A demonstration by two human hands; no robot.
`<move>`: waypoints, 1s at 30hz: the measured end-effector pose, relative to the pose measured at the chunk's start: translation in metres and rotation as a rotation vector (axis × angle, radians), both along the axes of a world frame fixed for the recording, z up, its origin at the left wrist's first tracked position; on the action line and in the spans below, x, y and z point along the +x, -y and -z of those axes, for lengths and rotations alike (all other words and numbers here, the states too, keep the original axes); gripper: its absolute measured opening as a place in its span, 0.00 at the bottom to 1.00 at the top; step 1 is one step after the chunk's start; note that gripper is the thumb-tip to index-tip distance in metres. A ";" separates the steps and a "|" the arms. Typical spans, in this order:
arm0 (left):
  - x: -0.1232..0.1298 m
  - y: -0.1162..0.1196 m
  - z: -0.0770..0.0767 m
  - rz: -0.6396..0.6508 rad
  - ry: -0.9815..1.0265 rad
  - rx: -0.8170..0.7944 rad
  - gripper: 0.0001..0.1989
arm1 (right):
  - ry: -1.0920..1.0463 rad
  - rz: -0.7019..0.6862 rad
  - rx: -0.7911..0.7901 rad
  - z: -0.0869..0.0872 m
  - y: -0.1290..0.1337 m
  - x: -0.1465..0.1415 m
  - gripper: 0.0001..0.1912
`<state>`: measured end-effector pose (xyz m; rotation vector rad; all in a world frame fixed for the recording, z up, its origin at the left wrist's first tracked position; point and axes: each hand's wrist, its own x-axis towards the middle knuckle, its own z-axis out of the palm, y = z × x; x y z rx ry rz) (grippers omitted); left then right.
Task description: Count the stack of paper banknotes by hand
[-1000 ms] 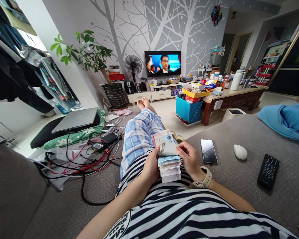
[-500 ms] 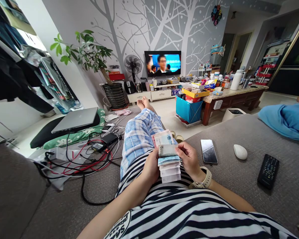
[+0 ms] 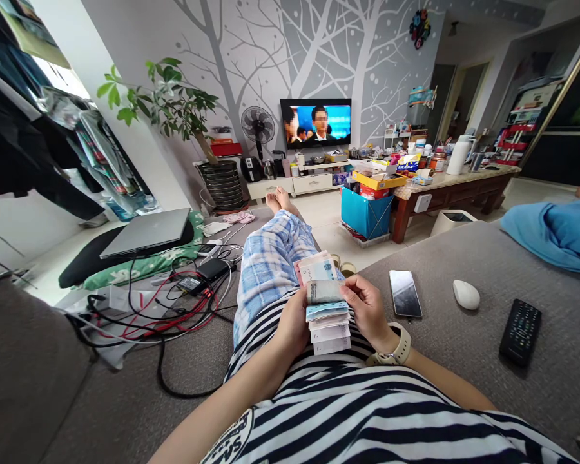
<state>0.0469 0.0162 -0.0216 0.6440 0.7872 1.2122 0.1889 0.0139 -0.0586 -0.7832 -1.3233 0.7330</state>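
Observation:
A fanned stack of banknotes [image 3: 329, 327] is held above my lap, over a striped shirt [image 3: 377, 419]. My left hand [image 3: 294, 322] is closed on the stack's left edge. With thumb and fingers pinched, my right hand [image 3: 366, 307] grips the upper right edge of a greyish-green note [image 3: 323, 292]. Pink and pale blue notes [image 3: 319, 267] spread out beyond it, above my legs in checked trousers [image 3: 263, 258]. Whitish and bluish notes hang in steps toward me. A pale watch [image 3: 400, 345] is on my right wrist.
On the sofa [image 3: 444, 374] to the right lie a phone [image 3: 405, 293], a white mouse [image 3: 466, 295] and a black remote [image 3: 521, 332]. Tangled cables [image 3: 174, 309] and a laptop [image 3: 145, 232] lie at left. A cluttered table [image 3: 406, 200] stands ahead, a blue box [image 3: 365, 212] beside it.
The hands and the banknotes stay nearly still. The picture on the television has shifted.

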 end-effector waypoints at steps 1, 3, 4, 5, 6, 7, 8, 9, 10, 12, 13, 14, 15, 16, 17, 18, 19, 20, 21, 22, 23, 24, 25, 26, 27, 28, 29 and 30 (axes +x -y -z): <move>0.000 0.000 0.000 0.000 0.002 0.000 0.11 | -0.002 -0.001 0.001 0.000 0.000 0.000 0.12; 0.000 0.000 0.000 0.001 0.007 -0.003 0.12 | -0.002 -0.002 -0.003 0.000 0.000 0.000 0.12; 0.000 0.000 0.000 0.003 0.009 -0.003 0.12 | 0.001 -0.003 -0.006 0.000 0.000 0.000 0.12; 0.000 0.000 0.001 0.005 0.009 -0.002 0.12 | 0.003 -0.002 -0.009 -0.001 0.000 0.000 0.12; -0.001 0.000 0.001 0.008 0.008 -0.001 0.12 | 0.005 -0.004 -0.010 -0.001 0.001 0.000 0.12; -0.001 -0.001 0.002 0.008 0.007 0.001 0.12 | 0.006 -0.006 -0.010 -0.001 0.001 0.000 0.12; -0.001 -0.001 0.003 0.007 0.005 0.004 0.12 | 0.006 -0.007 -0.009 -0.001 0.001 0.000 0.13; -0.001 -0.001 0.003 0.006 0.003 0.006 0.12 | 0.005 -0.009 -0.008 -0.001 0.001 0.000 0.13; -0.001 -0.002 0.003 0.002 0.001 0.007 0.12 | 0.004 -0.010 -0.007 -0.001 0.001 0.000 0.13; -0.001 -0.002 0.003 -0.006 -0.002 0.007 0.12 | 0.004 -0.010 -0.003 -0.001 0.000 0.001 0.13; -0.001 -0.002 0.002 -0.008 -0.004 0.005 0.11 | 0.005 -0.010 0.000 -0.001 0.000 0.001 0.13; -0.001 -0.002 0.001 -0.011 -0.006 0.002 0.11 | 0.006 -0.013 0.002 -0.001 0.000 0.001 0.13; 0.000 -0.002 0.000 -0.013 -0.008 0.001 0.11 | 0.006 -0.015 0.005 -0.001 0.000 0.001 0.13; 0.000 -0.001 -0.001 -0.014 -0.009 -0.002 0.12 | 0.007 -0.017 0.007 -0.002 0.001 0.001 0.13; 0.000 -0.001 -0.003 -0.012 -0.010 -0.007 0.12 | 0.006 -0.019 0.009 -0.002 0.001 0.002 0.13; 0.000 0.000 -0.004 -0.011 -0.011 -0.014 0.12 | 0.004 -0.023 0.012 -0.003 0.002 0.002 0.13; 0.000 0.000 -0.005 -0.008 -0.011 -0.024 0.12 | 0.001 -0.026 0.016 -0.004 0.003 0.002 0.13; 0.000 0.001 -0.005 -0.007 -0.008 -0.039 0.12 | -0.004 -0.031 0.024 -0.004 0.003 0.001 0.13; 0.000 0.001 -0.006 -0.008 -0.003 -0.056 0.13 | -0.007 -0.043 0.033 -0.005 0.004 0.001 0.14; 0.000 0.001 -0.005 -0.010 0.006 -0.070 0.13 | -0.011 -0.064 0.041 -0.006 0.005 0.001 0.14; 0.000 0.001 -0.005 -0.011 0.019 -0.078 0.15 | -0.018 -0.089 0.047 -0.007 0.005 0.001 0.15; 0.001 0.001 -0.004 -0.007 0.034 -0.081 0.16 | -0.025 -0.115 0.050 -0.007 0.006 0.000 0.16; 0.001 0.000 -0.003 -0.002 0.049 -0.080 0.16 | -0.033 -0.136 0.049 -0.007 0.006 0.000 0.17; 0.001 0.000 -0.003 0.003 0.062 -0.075 0.17 | -0.038 -0.150 0.045 -0.007 0.006 0.000 0.16; 0.001 0.000 -0.002 0.009 0.071 -0.070 0.17 | -0.040 -0.152 0.039 -0.007 0.006 0.000 0.16; 0.001 -0.001 -0.001 0.012 0.075 -0.068 0.17 | -0.038 -0.144 0.031 -0.007 0.006 0.000 0.15; 0.001 -0.001 0.000 0.015 0.076 -0.067 0.17 | -0.029 -0.130 0.022 -0.006 0.006 0.000 0.14; 0.000 -0.001 0.000 0.016 0.074 -0.068 0.17 | -0.019 -0.114 0.011 -0.006 0.005 0.000 0.13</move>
